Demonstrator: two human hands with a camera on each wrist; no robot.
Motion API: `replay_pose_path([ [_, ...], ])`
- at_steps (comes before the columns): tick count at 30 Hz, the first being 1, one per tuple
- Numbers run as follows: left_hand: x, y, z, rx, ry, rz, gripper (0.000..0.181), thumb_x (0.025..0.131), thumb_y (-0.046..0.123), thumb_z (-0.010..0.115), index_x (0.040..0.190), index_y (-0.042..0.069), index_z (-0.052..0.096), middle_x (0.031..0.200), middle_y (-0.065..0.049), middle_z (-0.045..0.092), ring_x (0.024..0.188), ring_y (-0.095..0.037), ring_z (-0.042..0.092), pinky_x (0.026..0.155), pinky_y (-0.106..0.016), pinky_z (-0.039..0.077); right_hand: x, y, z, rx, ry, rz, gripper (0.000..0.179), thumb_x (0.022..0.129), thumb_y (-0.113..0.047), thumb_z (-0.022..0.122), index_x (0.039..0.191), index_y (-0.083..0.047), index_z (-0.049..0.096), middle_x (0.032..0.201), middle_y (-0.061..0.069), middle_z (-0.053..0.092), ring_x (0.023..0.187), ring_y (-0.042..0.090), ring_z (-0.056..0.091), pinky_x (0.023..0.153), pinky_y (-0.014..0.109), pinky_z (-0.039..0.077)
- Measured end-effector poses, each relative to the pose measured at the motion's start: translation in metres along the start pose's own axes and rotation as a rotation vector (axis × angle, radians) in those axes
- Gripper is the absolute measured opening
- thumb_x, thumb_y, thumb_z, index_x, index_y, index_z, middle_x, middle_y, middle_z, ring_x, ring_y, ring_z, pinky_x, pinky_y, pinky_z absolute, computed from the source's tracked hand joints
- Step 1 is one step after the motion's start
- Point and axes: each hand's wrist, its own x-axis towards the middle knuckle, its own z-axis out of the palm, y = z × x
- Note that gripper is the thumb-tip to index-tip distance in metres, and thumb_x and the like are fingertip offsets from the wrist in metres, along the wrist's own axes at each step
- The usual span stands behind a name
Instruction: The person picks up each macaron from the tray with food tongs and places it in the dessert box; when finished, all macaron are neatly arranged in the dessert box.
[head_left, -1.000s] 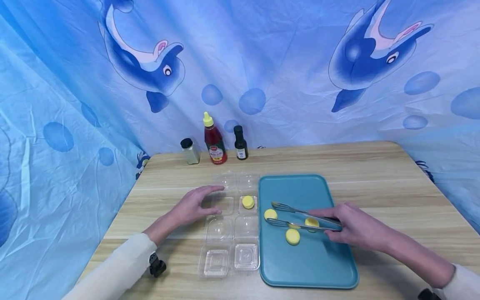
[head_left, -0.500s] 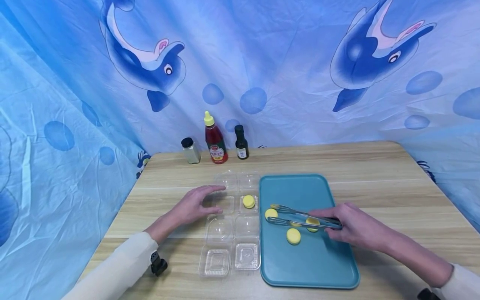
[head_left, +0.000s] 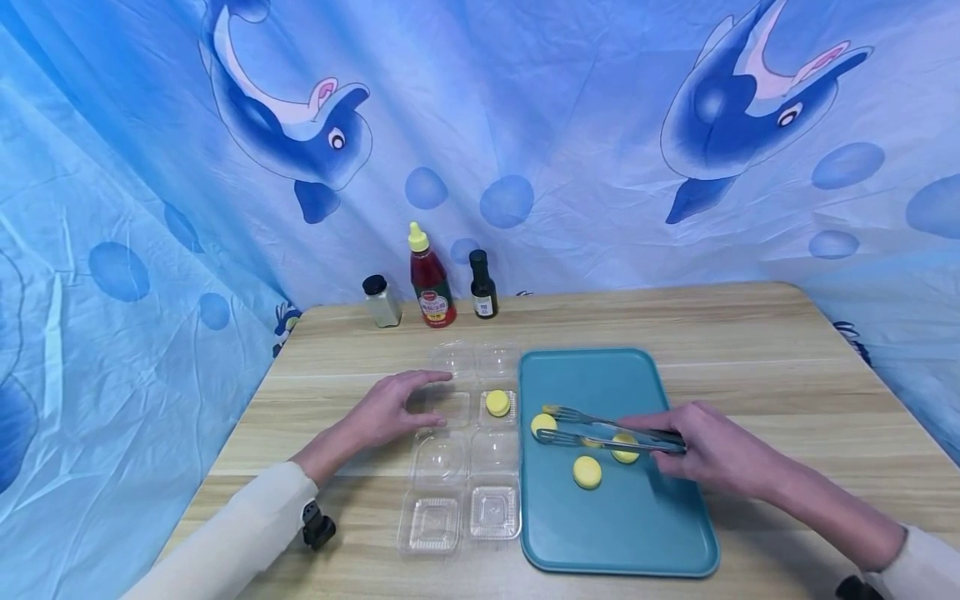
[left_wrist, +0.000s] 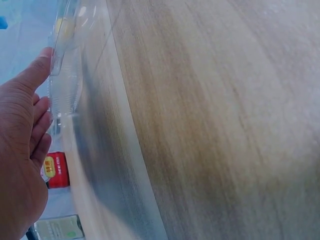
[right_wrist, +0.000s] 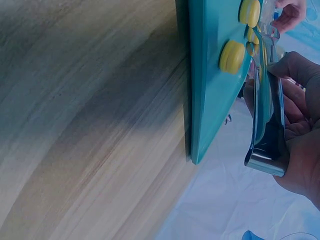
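My right hand [head_left: 708,450] holds metal tongs [head_left: 600,442] low over a blue-green tray [head_left: 622,533]. The tips of the tongs lie on either side of a yellow macaron [head_left: 543,426] near the tray's left edge; whether they touch it I cannot tell. More macarons, including one [head_left: 587,472] nearer me, lie on the tray, some partly behind the tongs. My left hand [head_left: 382,412] is at the left side of a clear plastic container [head_left: 450,408], thumb and fingers apart; in the left wrist view the thumb meets its edge. One macaron [head_left: 497,403] sits in the container's right compartment.
Nearer me lies another clear container [head_left: 432,525] with its lid laid back. At the table's far edge stand a black-capped jar [head_left: 383,306], a red sauce bottle [head_left: 432,292] and a small dark bottle [head_left: 483,292]. A blue dolphin-print curtain [head_left: 570,167] hangs behind.
The nearer arm of the tongs has shifted slightly away from me, so the tips stand a little closer together around the left macaron. My left hand has stayed in place.
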Motion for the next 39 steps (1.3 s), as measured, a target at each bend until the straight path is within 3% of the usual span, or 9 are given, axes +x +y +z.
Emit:
replay_pose_path([
  [2, 0.0, 0.0, 0.0, -0.007, -0.002, -0.004, 0.072, 0.087, 0.039, 0.089, 0.15, 0.019, 0.061, 0.15, -0.002, 0.062, 0.14, -0.025, 0.056, 0.118, -0.051, 0.044, 0.0, 0.0, -0.001, 0.0, 0.007, -0.01, 0.052, 0.091, 0.002, 0.076, 0.141, -0.01, 0.07, 0.08, -0.008, 0.063, 0.048, 0.0, 0.037, 0.044, 0.02, 0.039],
  [7, 0.0, -0.001, -0.001, -0.008, -0.004, -0.01, 0.072, 0.086, 0.038, 0.09, 0.15, 0.018, 0.061, 0.15, -0.002, 0.062, 0.14, -0.025, 0.056, 0.118, -0.052, 0.044, 0.003, -0.005, -0.007, 0.003, 0.01, -0.005, 0.051, 0.092, 0.001, 0.075, 0.142, -0.009, 0.069, 0.064, -0.013, 0.043, 0.047, 0.0, 0.034, 0.043, 0.02, 0.037],
  [12, 0.0, -0.002, -0.003, 0.003, -0.009, -0.015, 0.073, 0.086, 0.036, 0.09, 0.15, 0.017, 0.06, 0.15, -0.002, 0.062, 0.14, -0.026, 0.056, 0.118, -0.053, 0.043, 0.014, -0.012, -0.015, -0.024, 0.014, -0.044, 0.052, 0.092, 0.002, 0.075, 0.142, -0.01, 0.069, 0.064, -0.013, 0.044, 0.047, 0.0, 0.035, 0.042, 0.02, 0.037],
  [19, 0.0, -0.001, -0.003, -0.001, -0.017, -0.018, 0.073, 0.087, 0.037, 0.09, 0.15, 0.016, 0.06, 0.151, -0.003, 0.061, 0.141, -0.026, 0.056, 0.118, -0.054, 0.043, 0.043, -0.026, -0.016, -0.059, 0.03, -0.107, 0.051, 0.093, 0.002, 0.072, 0.142, -0.012, 0.069, 0.057, -0.014, 0.037, 0.044, 0.001, 0.031, 0.041, 0.021, 0.034],
  [26, 0.002, 0.0, -0.003, 0.022, -0.018, -0.012, 0.074, 0.087, 0.04, 0.089, 0.151, 0.017, 0.06, 0.151, -0.003, 0.061, 0.141, -0.027, 0.055, 0.119, -0.054, 0.042, 0.079, -0.036, -0.003, -0.059, 0.059, -0.164, 0.051, 0.091, 0.002, 0.071, 0.14, -0.011, 0.071, 0.058, -0.011, 0.043, 0.044, 0.002, 0.031, 0.044, 0.021, 0.03],
  [33, 0.004, 0.001, -0.002, 0.035, -0.011, 0.003, 0.075, 0.086, 0.037, 0.09, 0.151, 0.015, 0.059, 0.152, -0.005, 0.06, 0.141, -0.027, 0.055, 0.119, -0.052, 0.042, 0.107, -0.051, 0.007, -0.044, -0.012, -0.146, 0.05, 0.094, -0.001, 0.071, 0.143, -0.013, 0.069, 0.052, -0.01, 0.036, 0.042, 0.005, 0.033, 0.043, 0.021, 0.032],
  [36, 0.003, 0.003, -0.002, 0.04, -0.008, -0.003, 0.076, 0.086, 0.037, 0.09, 0.151, 0.014, 0.059, 0.152, -0.006, 0.06, 0.141, -0.028, 0.055, 0.119, -0.052, 0.042, 0.118, -0.056, 0.011, -0.036, -0.046, -0.156, 0.051, 0.093, 0.0, 0.071, 0.143, -0.01, 0.068, 0.055, -0.005, 0.044, 0.042, 0.006, 0.035, 0.043, 0.021, 0.033],
  [39, 0.002, 0.003, -0.002, 0.047, -0.004, -0.007, 0.078, 0.085, 0.038, 0.091, 0.151, 0.013, 0.058, 0.152, -0.009, 0.06, 0.14, -0.031, 0.056, 0.119, -0.054, 0.042, 0.126, -0.059, 0.018, -0.042, -0.072, -0.167, 0.051, 0.092, 0.002, 0.072, 0.142, -0.009, 0.069, 0.071, 0.0, 0.064, 0.044, 0.006, 0.038, 0.044, 0.02, 0.035],
])
